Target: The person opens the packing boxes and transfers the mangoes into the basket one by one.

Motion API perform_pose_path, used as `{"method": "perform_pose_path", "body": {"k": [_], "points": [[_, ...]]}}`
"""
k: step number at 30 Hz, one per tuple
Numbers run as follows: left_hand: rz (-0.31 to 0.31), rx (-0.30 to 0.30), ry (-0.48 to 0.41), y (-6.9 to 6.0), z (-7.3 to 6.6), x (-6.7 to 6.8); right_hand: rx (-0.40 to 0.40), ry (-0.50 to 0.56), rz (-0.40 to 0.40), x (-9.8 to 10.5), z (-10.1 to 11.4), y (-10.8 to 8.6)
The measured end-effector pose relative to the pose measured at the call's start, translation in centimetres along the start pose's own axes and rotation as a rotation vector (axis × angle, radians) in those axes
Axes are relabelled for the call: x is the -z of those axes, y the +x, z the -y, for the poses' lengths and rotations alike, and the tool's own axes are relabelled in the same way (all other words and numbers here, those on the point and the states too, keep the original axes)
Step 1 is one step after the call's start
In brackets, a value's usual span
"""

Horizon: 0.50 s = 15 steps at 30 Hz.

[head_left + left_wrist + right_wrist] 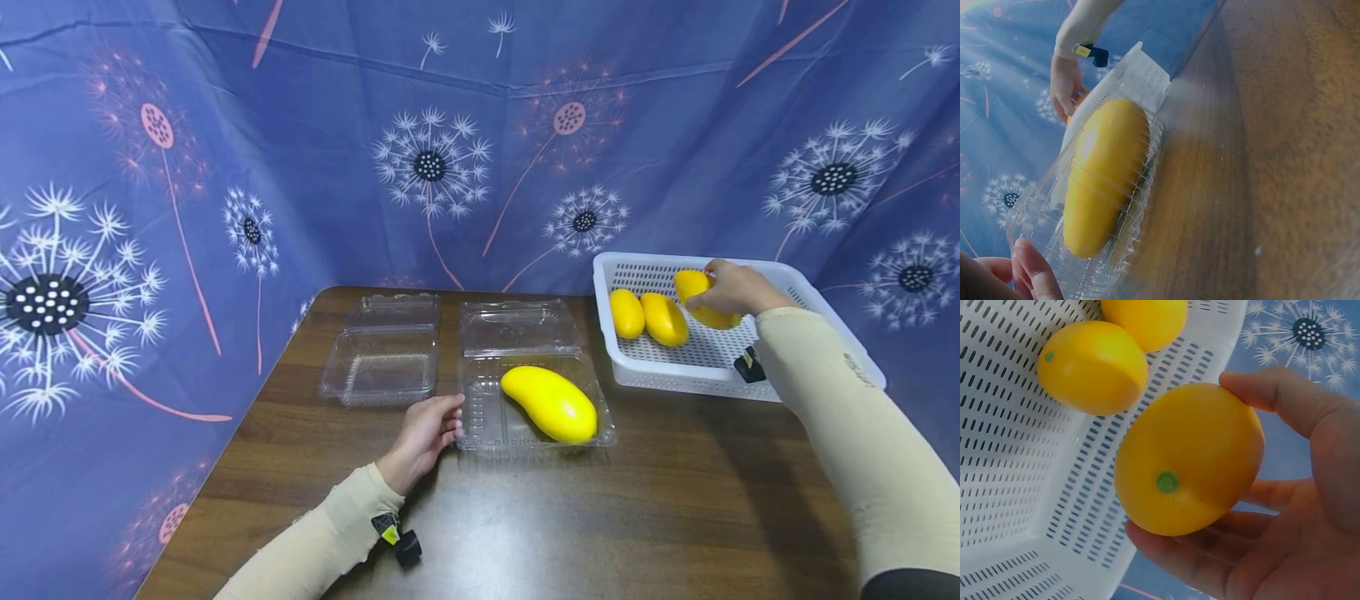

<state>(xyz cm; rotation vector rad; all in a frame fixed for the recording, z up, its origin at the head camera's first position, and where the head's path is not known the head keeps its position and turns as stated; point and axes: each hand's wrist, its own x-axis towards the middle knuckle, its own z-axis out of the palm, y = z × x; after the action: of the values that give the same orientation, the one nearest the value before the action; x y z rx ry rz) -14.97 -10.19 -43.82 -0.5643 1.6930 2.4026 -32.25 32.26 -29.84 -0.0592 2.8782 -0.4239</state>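
In the head view my right hand grips a yellow mango over the white basket. The right wrist view shows this mango between thumb and fingers, its green stem spot facing the camera. Two more mangoes, one on the left and one beside it, lie in the basket. My left hand pinches the left edge of an open clear plastic clamshell box. A larger mango lies in that box, seen through its wall in the left wrist view.
A second open clear box stands to the left on the brown wooden table. Behind the table hangs a blue cloth with dandelion prints. The basket stands at the table's back right, close to the cloth.
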Motion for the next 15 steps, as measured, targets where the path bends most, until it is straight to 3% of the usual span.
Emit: {"method": "perform_pose_path", "body": {"k": [8, 15], "points": [[0.000, 0.002, 0.009, 0.0, -0.1, 0.0, -0.042, 0.063, 0.084, -0.2, -1.0, 1.5], [0.006, -0.004, 0.005, -0.1, -0.1, -0.1, -0.059, 0.041, 0.112, -0.4, -2.2, 2.5]]}}
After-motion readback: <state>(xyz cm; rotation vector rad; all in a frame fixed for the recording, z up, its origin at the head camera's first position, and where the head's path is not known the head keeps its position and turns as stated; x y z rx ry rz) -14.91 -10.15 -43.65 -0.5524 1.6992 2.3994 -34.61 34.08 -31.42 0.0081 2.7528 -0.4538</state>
